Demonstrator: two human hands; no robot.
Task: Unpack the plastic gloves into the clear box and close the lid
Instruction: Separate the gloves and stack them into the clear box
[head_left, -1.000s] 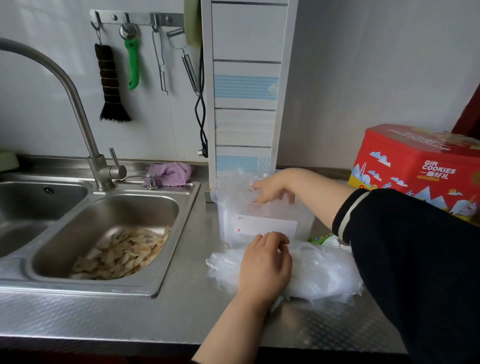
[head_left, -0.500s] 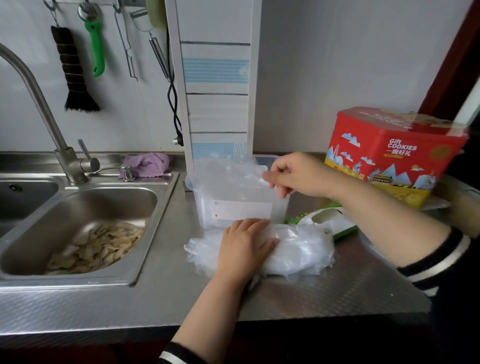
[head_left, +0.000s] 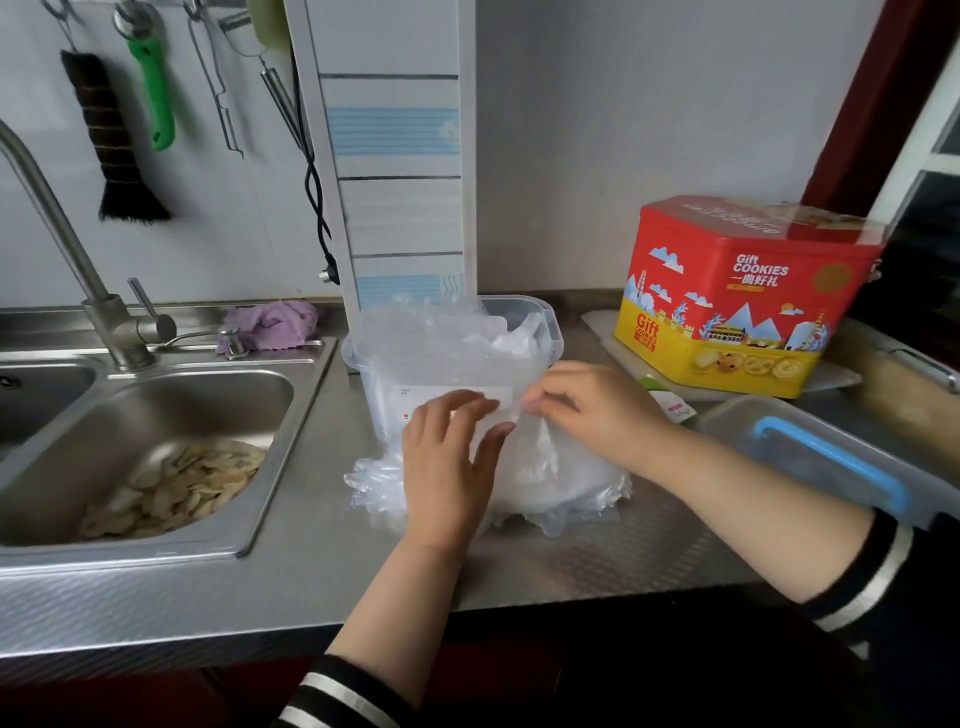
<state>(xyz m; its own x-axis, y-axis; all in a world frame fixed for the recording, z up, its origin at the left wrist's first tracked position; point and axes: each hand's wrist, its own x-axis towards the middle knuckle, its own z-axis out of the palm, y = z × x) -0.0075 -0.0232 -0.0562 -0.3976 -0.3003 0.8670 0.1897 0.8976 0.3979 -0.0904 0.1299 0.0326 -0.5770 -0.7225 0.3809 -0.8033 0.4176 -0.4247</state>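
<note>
Steel worktop (head_left: 597, 561) beside a sink (head_left: 156, 415) of pale peelings, tiled wall behind. Plastic gloves (head_left: 550, 483) heaped before the clear box (head_left: 540, 332), some already inside. Left hand (head_left: 447, 462) pressing flat, fingers spread; right hand (head_left: 597, 410) pinching film. Lid (head_left: 831, 457) lying right, partly cut off.
</note>
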